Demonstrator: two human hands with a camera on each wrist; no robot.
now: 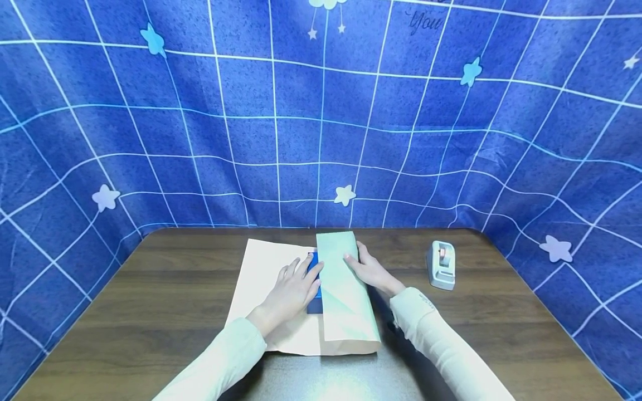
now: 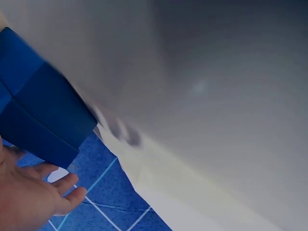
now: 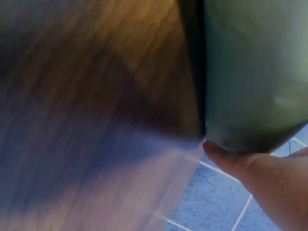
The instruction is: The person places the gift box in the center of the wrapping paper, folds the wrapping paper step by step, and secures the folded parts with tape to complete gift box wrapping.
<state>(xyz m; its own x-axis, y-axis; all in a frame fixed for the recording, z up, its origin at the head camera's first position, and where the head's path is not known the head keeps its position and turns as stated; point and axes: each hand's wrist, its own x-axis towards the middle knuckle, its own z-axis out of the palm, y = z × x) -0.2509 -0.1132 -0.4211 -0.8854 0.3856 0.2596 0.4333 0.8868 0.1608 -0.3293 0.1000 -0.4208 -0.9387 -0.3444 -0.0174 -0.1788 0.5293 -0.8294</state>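
Observation:
A sheet of wrapping paper (image 1: 348, 301), pale green outside and cream inside, lies on the table with its right side folded over to the left. Beneath that flap a blue box (image 1: 315, 305) is partly hidden; its left part shows, and its corner (image 2: 53, 110) fills the left of the left wrist view. My left hand (image 1: 293, 287) rests on the box with fingers spread, fingertips right at the flap's edge. With the thumb on top, my right hand (image 1: 373, 271) holds the folded paper along its right side; its other fingers are mostly hidden.
A pale tape dispenser (image 1: 442, 266) with a roll in it stands on the wooden table (image 1: 175, 289) to the right. Behind the table hangs a blue gridded cloth (image 1: 296, 139) with stars, which also borders both sides.

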